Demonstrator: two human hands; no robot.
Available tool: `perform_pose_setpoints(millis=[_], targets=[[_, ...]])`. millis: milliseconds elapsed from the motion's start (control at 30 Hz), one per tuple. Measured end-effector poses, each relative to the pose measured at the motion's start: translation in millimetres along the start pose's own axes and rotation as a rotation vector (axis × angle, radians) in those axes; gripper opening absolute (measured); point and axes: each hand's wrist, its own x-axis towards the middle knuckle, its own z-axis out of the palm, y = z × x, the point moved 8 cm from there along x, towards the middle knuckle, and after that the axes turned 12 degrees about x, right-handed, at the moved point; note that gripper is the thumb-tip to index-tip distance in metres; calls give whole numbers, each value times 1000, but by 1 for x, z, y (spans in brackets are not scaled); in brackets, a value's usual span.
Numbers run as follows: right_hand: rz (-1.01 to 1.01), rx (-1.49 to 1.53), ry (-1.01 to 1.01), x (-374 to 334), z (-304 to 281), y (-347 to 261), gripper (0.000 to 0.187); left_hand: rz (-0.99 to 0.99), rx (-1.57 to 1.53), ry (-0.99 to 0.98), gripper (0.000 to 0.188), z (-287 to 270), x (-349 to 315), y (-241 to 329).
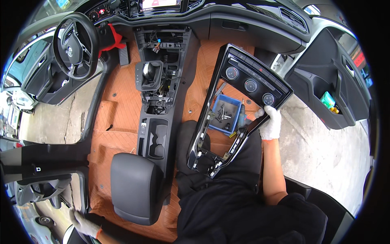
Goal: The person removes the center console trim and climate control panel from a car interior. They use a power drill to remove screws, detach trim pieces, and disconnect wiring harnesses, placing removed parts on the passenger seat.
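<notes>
My right hand [271,125], in a white glove with an orange cuff, grips the near right side of a black console trim panel [262,70] just below its climate control knobs. The panel is held tilted over my lap, and its large frame opening shows the footwell behind it. Some of the right fingers are hidden behind the panel. Far off at the lower left, my left hand [84,226], gloved the same way, is stretched out beside the door opening. Its fingers look extended, with nothing seen in them.
The stripped centre console [156,97] shows loose wires and a gear shifter [149,72]. A blue bin [226,114] of tools and sockets sits on the brown floor mat [122,97]. A black armrest [136,187] stands near. Steering wheel [74,46] at left; open door [325,77] at right.
</notes>
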Motion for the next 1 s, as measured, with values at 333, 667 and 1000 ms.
perform_pose_setpoints(millis=[333,667,1000], targets=[[-4,-66,8,-4,-15,-11,32,410,-73,-576,27,204,-89,164],[114,26,102,17,-59,22,29,667,167,-894,35,262,-168,187],[373,65,292,-2,-88,114,22,686,146,-897,36,261,-168,193]])
